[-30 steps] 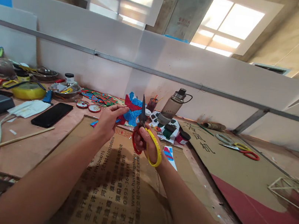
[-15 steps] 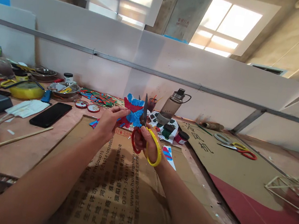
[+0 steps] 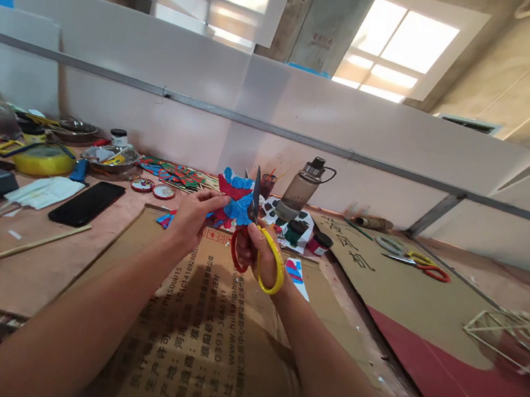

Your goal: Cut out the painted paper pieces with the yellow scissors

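Observation:
My left hand pinches a painted paper piece, blue and dark red with a ragged edge, and holds it above the cardboard. In my right hand are scissors with one yellow and one red handle loop. Their blades point upward and stand slightly apart at the right edge of the paper piece. Whether the paper lies between the blades I cannot tell. Beneath both hands is a flat cardboard sheet with printed writing. A white scrap with blue and red paint lies to the right of my right hand.
Behind my hands stand a grey water bottle, a green paint jar and a dark red one. At left lie a black phone, yellow tape and a wooden stick. More scissors rest at right.
The view has shifted very slightly. My hands, the paper piece and the scissors keep nearly the same pose, with the blades still apart.

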Demonstrator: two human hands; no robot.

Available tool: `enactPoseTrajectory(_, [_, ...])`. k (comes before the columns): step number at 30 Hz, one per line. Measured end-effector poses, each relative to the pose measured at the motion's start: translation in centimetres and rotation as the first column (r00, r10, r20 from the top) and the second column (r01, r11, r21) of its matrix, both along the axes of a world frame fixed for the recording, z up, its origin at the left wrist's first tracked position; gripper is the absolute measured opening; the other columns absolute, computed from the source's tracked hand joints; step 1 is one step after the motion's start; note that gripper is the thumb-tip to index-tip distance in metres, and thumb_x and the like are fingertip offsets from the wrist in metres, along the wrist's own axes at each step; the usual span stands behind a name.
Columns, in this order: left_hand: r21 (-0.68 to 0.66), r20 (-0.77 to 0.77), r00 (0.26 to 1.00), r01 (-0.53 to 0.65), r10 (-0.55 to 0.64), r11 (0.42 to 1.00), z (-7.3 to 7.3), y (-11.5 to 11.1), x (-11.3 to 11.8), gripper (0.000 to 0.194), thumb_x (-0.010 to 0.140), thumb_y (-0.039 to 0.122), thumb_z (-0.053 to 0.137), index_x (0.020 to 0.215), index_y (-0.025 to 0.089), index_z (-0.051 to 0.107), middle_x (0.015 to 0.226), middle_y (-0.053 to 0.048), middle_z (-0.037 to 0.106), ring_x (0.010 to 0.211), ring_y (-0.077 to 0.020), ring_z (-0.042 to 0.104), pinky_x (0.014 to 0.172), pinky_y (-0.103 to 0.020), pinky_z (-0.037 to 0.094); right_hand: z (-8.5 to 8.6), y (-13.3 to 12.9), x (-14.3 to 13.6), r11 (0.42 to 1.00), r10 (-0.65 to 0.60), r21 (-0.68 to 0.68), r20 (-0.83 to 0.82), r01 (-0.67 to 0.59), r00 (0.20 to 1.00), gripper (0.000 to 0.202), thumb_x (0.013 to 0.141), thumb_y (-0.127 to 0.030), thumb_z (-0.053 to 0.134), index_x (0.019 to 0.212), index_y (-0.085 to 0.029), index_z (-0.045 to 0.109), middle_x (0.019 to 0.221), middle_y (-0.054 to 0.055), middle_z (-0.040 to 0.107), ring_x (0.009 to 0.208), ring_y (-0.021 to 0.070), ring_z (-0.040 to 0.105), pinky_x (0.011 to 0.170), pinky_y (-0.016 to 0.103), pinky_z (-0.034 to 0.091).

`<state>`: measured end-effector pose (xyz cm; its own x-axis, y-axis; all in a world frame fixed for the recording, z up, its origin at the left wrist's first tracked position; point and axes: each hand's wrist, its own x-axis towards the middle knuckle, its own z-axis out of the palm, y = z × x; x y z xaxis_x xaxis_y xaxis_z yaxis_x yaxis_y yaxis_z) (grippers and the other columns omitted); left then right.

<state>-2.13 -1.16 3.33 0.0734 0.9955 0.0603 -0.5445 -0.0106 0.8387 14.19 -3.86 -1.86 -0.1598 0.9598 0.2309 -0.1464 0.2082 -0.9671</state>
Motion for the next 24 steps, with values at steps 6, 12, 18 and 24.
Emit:
enactPoseTrajectory(6, [0.02,-0.033,0.999,0.027,-0.026,0.999,0.39,-0.4,-0.03,0.051,0.038,0.038,0.102,0.074,0.016,0.072,0.07,-0.001,0.072,0.055,-0.0109,0.056,0.049,-0.025,0.042,-0.04,-0.01,0.1,0.999,0.042,-0.005,0.012,-0.042,0.999,0.05,0.09,-0.067,0.07,0.079,-0.025,0.044,0.06,-0.007,0.037,0.05,0.0084,0.025,0.044,0.024,0.021])
enactPoseTrajectory(12, [0.033,-0.029,0.998,0.049,-0.048,0.998,0.36,-0.34,0.04,0.045,0.043,0.034,0.099,0.075,0.016,0.074,0.068,-0.002,0.071,0.053,-0.011,0.053,0.047,-0.026,0.041,0.14,-0.26,-0.08,0.999,0.045,-0.005,0.033,-0.045,0.998,0.054,0.088,-0.071,0.069,0.076,-0.025,0.043,0.06,-0.005,0.04,0.05,0.0094,0.03,0.043,0.026,0.023])
enactPoseTrajectory(18, [0.048,-0.031,0.999,0.03,-0.029,0.998,0.04,0.06,-0.06,0.036,0.051,0.03,0.094,0.073,0.017,0.07,0.064,0.0,0.068,0.051,-0.0107,0.053,0.051,-0.026,0.043,0.46,-0.6,-0.3,0.999,0.052,0.001,0.048,-0.052,0.997,0.054,0.087,-0.073,0.069,0.078,-0.025,0.044,0.061,-0.005,0.041,0.051,0.0108,0.033,0.044,0.026,0.03])
enactPoseTrajectory(24, [0.05,-0.037,0.999,-0.01,0.012,0.999,0.17,0.13,-0.16,0.036,0.049,0.03,0.094,0.071,0.016,0.069,0.063,0.0,0.068,0.049,-0.0093,0.051,0.049,-0.025,0.04,0.75,-0.83,-0.1,0.999,0.048,0.012,0.064,-0.049,0.997,0.051,0.087,-0.07,0.071,0.082,-0.025,0.048,0.063,-0.005,0.041,0.051,0.0103,0.032,0.044,0.026,0.03])
